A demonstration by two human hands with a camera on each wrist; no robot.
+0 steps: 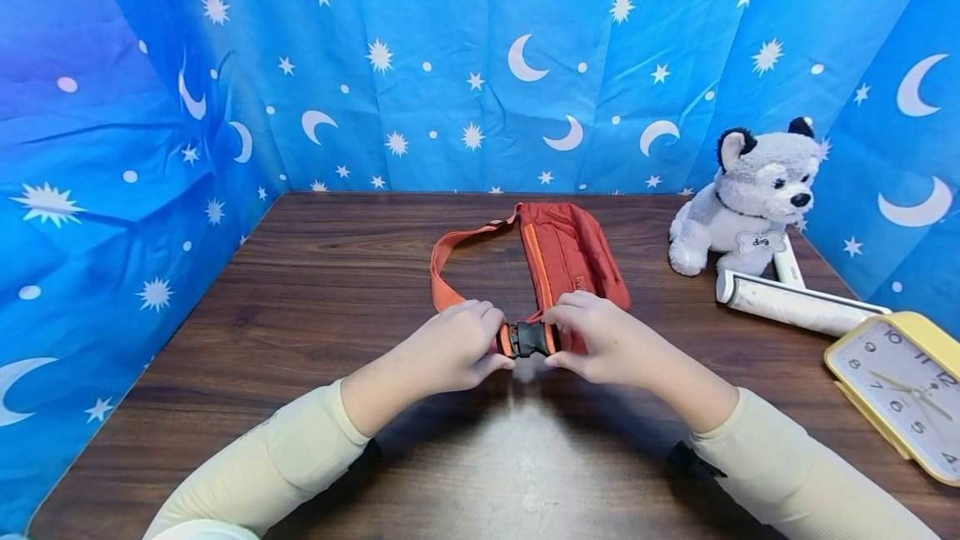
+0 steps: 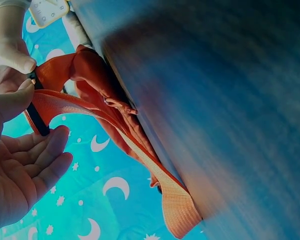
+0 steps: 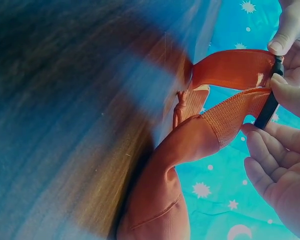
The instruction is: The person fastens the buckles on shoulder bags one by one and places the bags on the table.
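A rust-red waist bag (image 1: 573,252) lies on the table in front of me, its orange strap (image 1: 444,267) looping out to the left and round to the front. Between my hands is the strap's black buckle (image 1: 531,339), its two halves together in the head view. My left hand (image 1: 467,344) pinches the left end of the buckle between thumb and fingers. At the other end, my right hand (image 1: 596,336) pinches the right half, close against the bag's front. Both wrist views show the buckle raised above the tabletop, with webbing (image 3: 235,67) running down from it to the bag.
On the right sit a grey-and-white plush dog (image 1: 761,198), a white cylindrical item (image 1: 802,304) and a yellow-framed clock (image 1: 900,394). The dark wooden table (image 1: 337,257) meets a blue star-and-moon curtain (image 1: 450,65) at the back and sides.
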